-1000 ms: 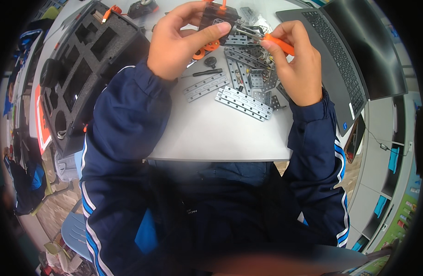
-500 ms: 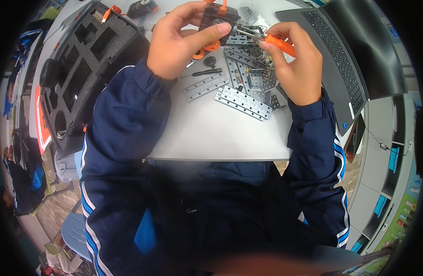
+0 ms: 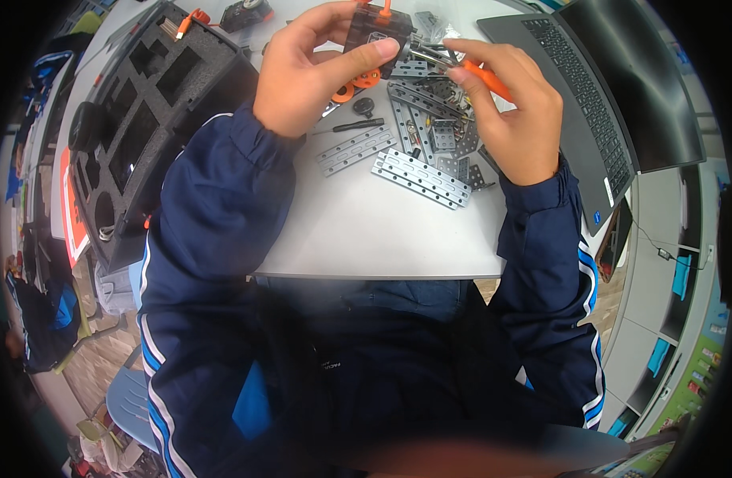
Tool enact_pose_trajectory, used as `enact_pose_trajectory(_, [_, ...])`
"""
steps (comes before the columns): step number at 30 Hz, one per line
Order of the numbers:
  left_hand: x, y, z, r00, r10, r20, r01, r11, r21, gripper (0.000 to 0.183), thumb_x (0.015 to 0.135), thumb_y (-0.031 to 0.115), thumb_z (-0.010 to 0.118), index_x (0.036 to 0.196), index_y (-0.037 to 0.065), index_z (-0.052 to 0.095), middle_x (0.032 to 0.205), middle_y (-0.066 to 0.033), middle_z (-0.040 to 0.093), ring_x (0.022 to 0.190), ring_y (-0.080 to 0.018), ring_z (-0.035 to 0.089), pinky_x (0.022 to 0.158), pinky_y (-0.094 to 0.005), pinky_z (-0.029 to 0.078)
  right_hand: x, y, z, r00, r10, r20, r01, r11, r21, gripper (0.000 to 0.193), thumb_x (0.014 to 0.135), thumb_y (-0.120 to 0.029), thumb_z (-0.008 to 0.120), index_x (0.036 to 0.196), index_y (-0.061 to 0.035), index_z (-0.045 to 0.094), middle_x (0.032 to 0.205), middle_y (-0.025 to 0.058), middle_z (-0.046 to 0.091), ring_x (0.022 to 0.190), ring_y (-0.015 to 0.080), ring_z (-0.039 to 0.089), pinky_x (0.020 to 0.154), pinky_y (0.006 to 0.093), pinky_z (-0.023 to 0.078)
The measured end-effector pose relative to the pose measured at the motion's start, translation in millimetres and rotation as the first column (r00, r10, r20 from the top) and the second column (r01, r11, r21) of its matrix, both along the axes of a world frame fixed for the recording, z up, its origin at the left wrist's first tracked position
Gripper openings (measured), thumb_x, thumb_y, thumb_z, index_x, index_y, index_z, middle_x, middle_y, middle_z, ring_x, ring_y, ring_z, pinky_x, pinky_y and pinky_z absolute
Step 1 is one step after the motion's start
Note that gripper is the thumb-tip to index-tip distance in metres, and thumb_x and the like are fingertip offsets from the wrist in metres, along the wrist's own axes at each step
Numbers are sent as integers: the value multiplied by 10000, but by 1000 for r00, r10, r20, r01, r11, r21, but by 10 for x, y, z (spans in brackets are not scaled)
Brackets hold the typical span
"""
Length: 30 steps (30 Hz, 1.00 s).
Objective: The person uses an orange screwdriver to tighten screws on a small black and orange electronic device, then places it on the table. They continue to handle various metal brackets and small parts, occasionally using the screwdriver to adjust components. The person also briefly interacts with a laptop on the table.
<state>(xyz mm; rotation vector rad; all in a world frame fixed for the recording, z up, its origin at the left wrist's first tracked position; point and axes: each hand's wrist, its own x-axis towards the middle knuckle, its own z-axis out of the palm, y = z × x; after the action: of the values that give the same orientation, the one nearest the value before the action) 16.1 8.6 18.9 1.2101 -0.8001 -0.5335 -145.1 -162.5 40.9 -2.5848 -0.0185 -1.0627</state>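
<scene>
My left hand [image 3: 314, 72] grips a black box-shaped module [image 3: 375, 36] with orange parts on its top, thumb along its front face. My right hand [image 3: 516, 103] is closed round the orange handle of a screwdriver [image 3: 490, 80]. Its metal shaft points left at the module's right side, where small metal parts show; whether the tip touches cannot be made out. Orange discs [image 3: 366, 78] show just below the module. Beneath both hands lie grey perforated metal plates and beams [image 3: 421, 178]. A thin black screwdriver [image 3: 358, 125] rests near my left wrist.
At the left stands an open black case [image 3: 155, 95] with cut-out foam and an orange cable [image 3: 189, 22] on its edge. An open laptop [image 3: 573, 95] sits on the right. A loose perforated plate [image 3: 355, 151] lies on the white table [image 3: 374, 239].
My right hand's fingers have shifted on the screwdriver, the index finger now stretched further along over the shaft. My left hand and the module stay nearly still.
</scene>
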Motion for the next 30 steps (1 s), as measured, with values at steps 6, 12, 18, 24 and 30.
enact_pose_trajectory(6, [-6, -6, -1, 999, -21, 45, 22, 1000, -20, 398, 900, -29, 738, 1271, -46, 595, 1153, -94, 665, 988, -143, 683, 862, -266, 580, -18, 70, 37, 1000, 21, -13, -21, 998, 52, 351, 875, -27, 750, 1211, -132, 750, 863, 48, 614, 753, 166, 588, 711, 289, 499])
enact_pose_trajectory(12, [-14, 20, 7, 998, -31, 51, 28, 998, 59, 408, 899, -27, 741, 1280, -32, 596, 1148, -82, 666, 953, -131, 685, 818, -252, 579, -26, 80, 4, 995, 11, -94, -11, 1000, -4, 435, 897, 27, 699, 1266, -198, 744, 859, 38, 558, 716, 137, 552, 640, 271, 467])
enact_pose_trajectory(18, [-34, 2, 4, 999, -41, -16, 42, 997, 63, 404, 904, -27, 738, 1284, -33, 601, 1147, -79, 674, 927, -126, 686, 798, -248, 574, -8, 36, -15, 998, 37, -55, -37, 999, -1, 443, 896, 70, 676, 1234, -202, 765, 862, 30, 557, 705, 125, 540, 612, 261, 448])
enact_pose_trajectory(24, [80, -7, 15, 996, -35, -78, 35, 999, -12, 294, 977, 55, 668, 1247, -51, 623, 1138, -86, 708, 1020, -136, 667, 915, -279, 530, -56, 39, 62, 997, -41, -58, 39, 998, -40, 435, 898, 79, 671, 1220, -195, 771, 857, 26, 558, 725, 126, 544, 622, 251, 446])
enact_pose_trajectory(30, [101, 18, 13, 992, 113, -62, -116, 991, -59, 284, 967, 33, 666, 1236, -48, 626, 1120, -80, 716, 993, -126, 673, 897, -258, 525, -43, -55, 8, 985, -121, -123, 123, 992, 3, 334, 926, 16, 672, 1182, -171, 777, 846, 50, 583, 730, 160, 568, 653, 272, 471])
